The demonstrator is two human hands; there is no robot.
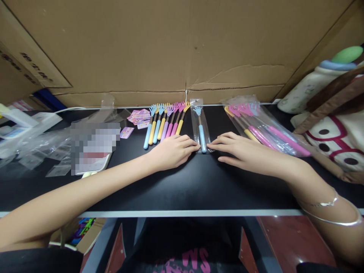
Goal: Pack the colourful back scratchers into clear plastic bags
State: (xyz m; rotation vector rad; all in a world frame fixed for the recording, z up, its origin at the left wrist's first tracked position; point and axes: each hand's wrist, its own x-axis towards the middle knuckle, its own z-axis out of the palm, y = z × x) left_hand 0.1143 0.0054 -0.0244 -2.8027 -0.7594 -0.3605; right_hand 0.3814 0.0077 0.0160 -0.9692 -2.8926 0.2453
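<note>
A light-blue back scratcher [202,138] lies in a clear plastic bag [195,127] on the black table, its claw end pointing away from me. My left hand [174,152] rests palm down, fingers stretched toward the bag's lower left corner, fingertips at its edge. From the other side, my right hand [239,151] reaches in with fingers apart, fingertips at the lower right edge. Neither hand grasps anything. Beyond my left hand is a row of unbagged back scratchers [163,123] in blue, yellow, purple and pink.
Several bagged back scratchers [264,132] lie right. Small pink-purple cards [139,116] sit left of the row. Farther left are a phone [95,149] and loose clear bags [54,146]. A bottle [307,87] and a cloth bag [335,140] stand right; cardboard [159,49] walls the back.
</note>
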